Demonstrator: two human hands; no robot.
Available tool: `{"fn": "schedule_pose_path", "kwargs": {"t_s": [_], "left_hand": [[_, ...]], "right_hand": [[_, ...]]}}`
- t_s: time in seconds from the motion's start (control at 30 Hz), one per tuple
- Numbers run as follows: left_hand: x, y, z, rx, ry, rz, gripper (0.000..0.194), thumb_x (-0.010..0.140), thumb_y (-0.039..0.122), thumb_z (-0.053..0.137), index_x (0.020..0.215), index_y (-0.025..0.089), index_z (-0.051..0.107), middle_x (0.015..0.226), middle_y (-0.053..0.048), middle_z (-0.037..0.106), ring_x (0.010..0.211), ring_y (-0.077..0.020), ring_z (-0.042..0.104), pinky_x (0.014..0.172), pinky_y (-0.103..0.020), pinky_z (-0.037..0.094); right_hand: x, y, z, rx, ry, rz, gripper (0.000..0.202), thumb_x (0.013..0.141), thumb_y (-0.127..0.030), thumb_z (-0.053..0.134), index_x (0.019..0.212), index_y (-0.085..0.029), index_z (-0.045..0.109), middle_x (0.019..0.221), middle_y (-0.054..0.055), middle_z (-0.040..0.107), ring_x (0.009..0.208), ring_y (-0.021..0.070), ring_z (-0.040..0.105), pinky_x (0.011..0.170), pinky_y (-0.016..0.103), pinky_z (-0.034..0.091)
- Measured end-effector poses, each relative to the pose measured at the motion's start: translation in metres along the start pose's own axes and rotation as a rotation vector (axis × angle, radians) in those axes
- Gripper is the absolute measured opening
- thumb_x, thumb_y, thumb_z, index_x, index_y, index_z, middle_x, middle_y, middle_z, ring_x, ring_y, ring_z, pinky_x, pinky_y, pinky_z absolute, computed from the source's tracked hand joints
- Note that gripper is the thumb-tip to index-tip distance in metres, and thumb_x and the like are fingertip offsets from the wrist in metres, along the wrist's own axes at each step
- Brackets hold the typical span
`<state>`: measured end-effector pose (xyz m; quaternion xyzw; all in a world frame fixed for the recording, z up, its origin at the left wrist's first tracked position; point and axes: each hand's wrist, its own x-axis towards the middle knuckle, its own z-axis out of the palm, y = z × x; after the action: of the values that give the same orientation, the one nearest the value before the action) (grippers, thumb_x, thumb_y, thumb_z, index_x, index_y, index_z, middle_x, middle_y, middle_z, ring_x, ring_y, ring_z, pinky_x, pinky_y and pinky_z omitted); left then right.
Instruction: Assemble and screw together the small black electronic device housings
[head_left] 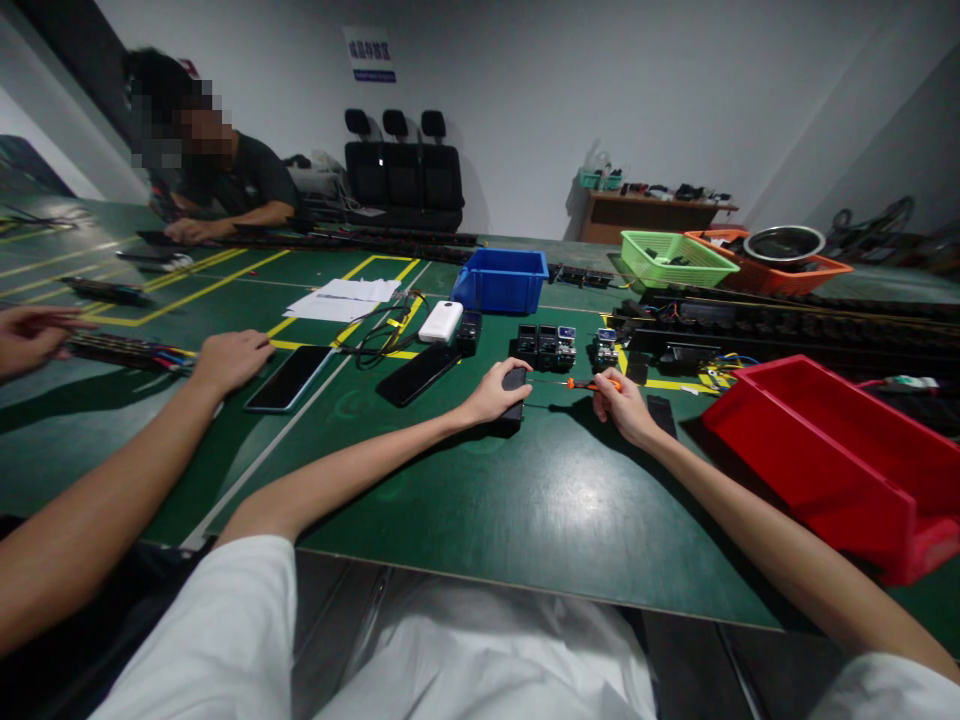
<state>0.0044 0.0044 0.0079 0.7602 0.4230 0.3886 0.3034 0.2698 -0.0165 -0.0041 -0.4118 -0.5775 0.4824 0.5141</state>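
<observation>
Your left hand (491, 394) pinches a small, black, rectangular box (513, 411) between thumb and fingers, over the green tabletop (450, 500). Your right hand (624, 408) has its fingers closed round an orange-and-black-handled screwdriver (580, 384), its thin shaft pointing at the box's side.

We look over a green table (450, 505) marked with yellow lines (214, 287). On its left we see a phone (291, 380); to the right of that, a dark slab (417, 374) and a white box (441, 321), with papers (345, 298) farther off. Past these sits a blue bin (504, 288), and nearer us some modules (547, 346). On the right lie black rails (757, 330), a green basket (679, 262) beyond them, a red bin (817, 450) nearer.
</observation>
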Motion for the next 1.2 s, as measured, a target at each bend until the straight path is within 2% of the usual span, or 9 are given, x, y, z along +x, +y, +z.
{"fn": "schedule_pose_path", "kwargs": {"t_s": [0.1, 0.23, 0.47, 0.67, 1.0, 1.2], "left_hand": [[0.0002, -0.0002, 0.0002, 0.01, -0.004, 0.009, 0.032, 0.081, 0.032, 0.062, 0.111, 0.021, 0.06, 0.104, -0.004, 0.059, 0.095, -0.0187, 0.055, 0.089, -0.032, 0.045], [0.0006, -0.0023, 0.001, 0.025, -0.004, 0.024, 0.031, 0.081, 0.031, 0.062, 0.11, 0.02, 0.06, 0.104, -0.004, 0.06, 0.096, -0.0191, 0.056, 0.09, -0.032, 0.045], [0.0001, -0.0041, 0.0017, -0.019, 0.013, 0.037, 0.038, 0.081, 0.028, 0.063, 0.117, 0.02, 0.058, 0.113, -0.005, 0.06, 0.104, -0.0205, 0.056, 0.095, -0.034, 0.045], [0.0002, -0.0023, 0.0022, -0.021, 0.024, 0.015, 0.031, 0.079, 0.029, 0.064, 0.108, 0.019, 0.059, 0.105, -0.004, 0.06, 0.099, -0.0199, 0.056, 0.091, -0.033, 0.046], [0.0, -0.0002, 0.0014, -0.028, 0.027, 0.008, 0.03, 0.079, 0.029, 0.064, 0.106, 0.019, 0.059, 0.103, -0.004, 0.06, 0.098, -0.0193, 0.056, 0.09, -0.032, 0.045], [0.0012, -0.0024, 0.0023, -0.017, 0.022, 0.01, 0.03, 0.079, 0.029, 0.065, 0.107, 0.019, 0.059, 0.104, -0.004, 0.059, 0.099, -0.0195, 0.056, 0.091, -0.033, 0.045]], "right_hand": [[0.0007, 0.0012, -0.0003, 0.053, -0.012, 0.004, 0.028, 0.086, -0.047, 0.063, 0.092, -0.024, 0.049, 0.057, -0.006, 0.056, 0.046, 0.0111, 0.051, 0.045, 0.023, 0.039], [0.001, 0.0027, -0.0012, 0.122, 0.004, 0.008, 0.032, 0.082, -0.039, 0.068, 0.103, -0.026, 0.048, 0.07, -0.005, 0.063, 0.056, 0.012, 0.057, 0.053, 0.025, 0.044], [0.0004, 0.0015, -0.0015, 0.131, -0.017, 0.004, 0.024, 0.084, -0.038, 0.066, 0.097, -0.025, 0.05, 0.069, -0.004, 0.062, 0.056, 0.0118, 0.055, 0.054, 0.025, 0.043], [0.0006, -0.0003, -0.0009, 0.087, -0.027, -0.01, 0.025, 0.086, -0.042, 0.065, 0.091, -0.024, 0.049, 0.064, -0.005, 0.061, 0.053, 0.0122, 0.056, 0.051, 0.024, 0.041], [0.0003, 0.0001, 0.0011, 0.007, -0.001, -0.005, 0.031, 0.087, -0.051, 0.061, 0.084, -0.023, 0.047, 0.053, -0.006, 0.057, 0.041, 0.0106, 0.047, 0.041, 0.022, 0.034], [0.0003, -0.0009, 0.0003, 0.087, -0.003, 0.019, 0.028, 0.083, -0.041, 0.066, 0.098, -0.025, 0.049, 0.064, -0.005, 0.063, 0.051, 0.0125, 0.057, 0.05, 0.024, 0.042]]}}
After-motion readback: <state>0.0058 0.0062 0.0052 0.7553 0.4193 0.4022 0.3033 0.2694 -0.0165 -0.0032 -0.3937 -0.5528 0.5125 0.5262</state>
